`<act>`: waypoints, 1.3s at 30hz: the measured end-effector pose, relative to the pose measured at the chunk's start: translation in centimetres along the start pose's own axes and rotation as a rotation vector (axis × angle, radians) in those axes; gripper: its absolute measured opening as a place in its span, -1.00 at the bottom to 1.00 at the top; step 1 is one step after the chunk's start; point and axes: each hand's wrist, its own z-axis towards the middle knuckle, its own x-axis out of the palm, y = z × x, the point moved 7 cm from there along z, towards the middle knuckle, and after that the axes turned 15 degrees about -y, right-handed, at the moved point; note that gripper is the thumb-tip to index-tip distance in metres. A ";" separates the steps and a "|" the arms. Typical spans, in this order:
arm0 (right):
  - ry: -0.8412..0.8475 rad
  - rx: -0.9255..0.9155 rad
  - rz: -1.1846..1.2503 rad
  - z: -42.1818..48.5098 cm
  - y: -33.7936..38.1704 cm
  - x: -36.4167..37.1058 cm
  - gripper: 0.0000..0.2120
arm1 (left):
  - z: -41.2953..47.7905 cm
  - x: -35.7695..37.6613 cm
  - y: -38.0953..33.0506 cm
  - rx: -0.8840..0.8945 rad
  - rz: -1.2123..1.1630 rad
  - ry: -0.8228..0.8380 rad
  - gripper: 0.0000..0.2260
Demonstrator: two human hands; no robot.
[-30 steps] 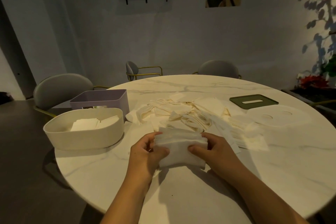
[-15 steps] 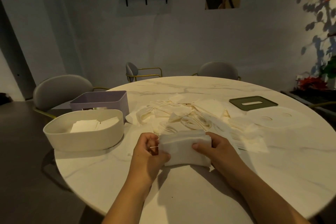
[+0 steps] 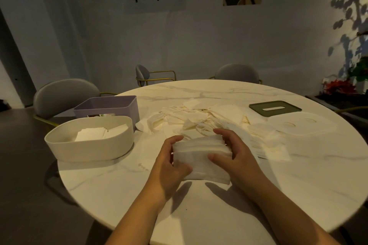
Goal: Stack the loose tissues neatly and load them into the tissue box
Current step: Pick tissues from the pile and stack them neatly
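Note:
A thick stack of white tissues (image 3: 199, 157) stands on its edge near the table's front. My left hand (image 3: 169, 165) grips its left end, and my right hand (image 3: 233, 155) grips its right end with the thumb on the front face. Behind the stack lies a spread pile of loose tissues (image 3: 201, 119). At the left sits a cream tissue box (image 3: 87, 145) with some flat tissues inside, and a purple box (image 3: 111, 105) stands just behind it.
A dark green lid with a slot (image 3: 274, 108) and a white lid (image 3: 302, 125) lie at the right of the round marble table (image 3: 298, 175). Grey chairs (image 3: 63, 93) surround the table. A small tissue scrap (image 3: 144, 165) lies left of my left hand.
Both hands have kept hold of the stack and shifted their grip; the stack now stands more upright, with my right fingers over its top edge.

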 end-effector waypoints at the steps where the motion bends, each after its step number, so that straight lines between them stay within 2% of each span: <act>1: 0.008 -0.016 -0.015 0.0 0.0 0.1 -0.55 | 0.1 0.1 0.0 0.021 0.007 0.013 -0.47; 9: 0.091 -0.100 -0.030 -0.5 0.6 0.7 -0.52 | -0.3 0.7 -0.3 0.096 0.005 0.119 -0.54; 12: 0.024 -0.115 -0.020 -0.2 0.7 0.3 -0.55 | -0.2 0.4 -0.3 0.103 0.009 0.070 -0.59; 17: -0.111 -0.036 -0.008 0.5 0.0 -0.6 -0.76 | 0.0 -0.2 0.0 0.089 0.009 -0.002 -0.62; 22: -0.154 -0.014 -0.034 0.7 -0.5 -0.9 -0.81 | 0.1 -0.3 0.3 0.043 -0.019 -0.018 -0.69; 26: -0.147 0.017 -0.044 0.8 -1.1 -0.8 -0.87 | 0.1 -0.2 0.2 0.037 -0.008 -0.014 -0.67; 29: -0.109 0.002 -0.032 0.7 -0.7 -0.6 -0.79 | 0.1 -0.1 0.2 0.032 -0.016 -0.010 -0.64; 32: -0.013 0.060 -0.020 0.2 -0.8 0.0 -0.58 | 0.2 -0.1 0.1 0.030 -0.048 -0.013 -0.58; 35: 0.080 0.059 -0.127 -0.2 -1.1 0.6 -0.37 | 0.2 -0.3 0.2 -0.003 -0.127 -0.016 -0.54; 39: 0.085 0.076 -0.109 -0.2 -1.4 0.5 -0.40 | 0.1 -0.2 0.0 0.008 -0.142 0.002 -0.53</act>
